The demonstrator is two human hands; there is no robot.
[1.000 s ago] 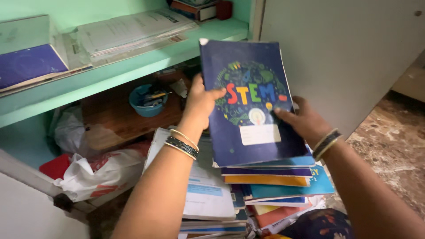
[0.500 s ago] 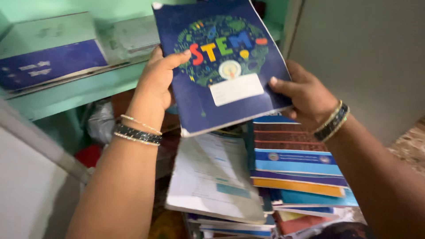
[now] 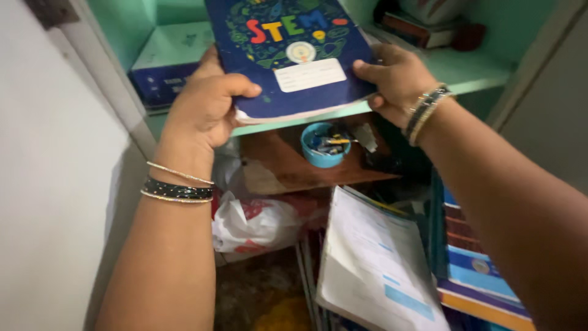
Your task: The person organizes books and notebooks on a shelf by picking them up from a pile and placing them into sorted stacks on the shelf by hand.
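Note:
A dark blue notebook with colourful letters and a white label is held flat over the green shelf. My left hand grips its left edge, thumb on the cover. My right hand holds its right edge. Both wrists wear bangles. The notebook's near edge hangs just past the shelf front, its far end out of view at the top.
A blue-and-white book lies on the shelf's left. Below are a wooden board with a small blue bowl, a white plastic bag, and stacked books at lower right. A white cupboard door stands left.
Both hands have carried the notebook up and away from the stack onto the green shelf. The view has swung left and closer to the cupboard.

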